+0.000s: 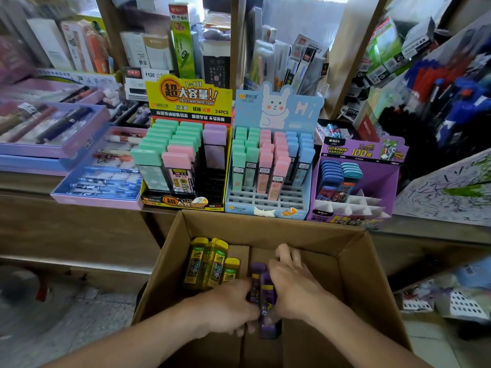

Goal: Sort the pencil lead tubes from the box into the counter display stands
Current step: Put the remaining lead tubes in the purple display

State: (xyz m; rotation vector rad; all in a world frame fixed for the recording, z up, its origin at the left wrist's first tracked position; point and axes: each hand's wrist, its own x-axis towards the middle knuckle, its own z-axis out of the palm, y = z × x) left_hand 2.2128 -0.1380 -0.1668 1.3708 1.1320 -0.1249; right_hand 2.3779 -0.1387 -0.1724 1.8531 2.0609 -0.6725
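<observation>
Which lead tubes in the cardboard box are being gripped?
The purple tubes, held between the left hand and right hand; the three yellow tubes to their left are in neither hand.

Single wide-angle view from head height, facing forward and steeply down. Sits close over an open cardboard box (366,274), near enough to fill much of the lower half. Takes in the counter (79,229) and display stands (279,110) just beyond, shelves (345,57) blurred farther back.
</observation>
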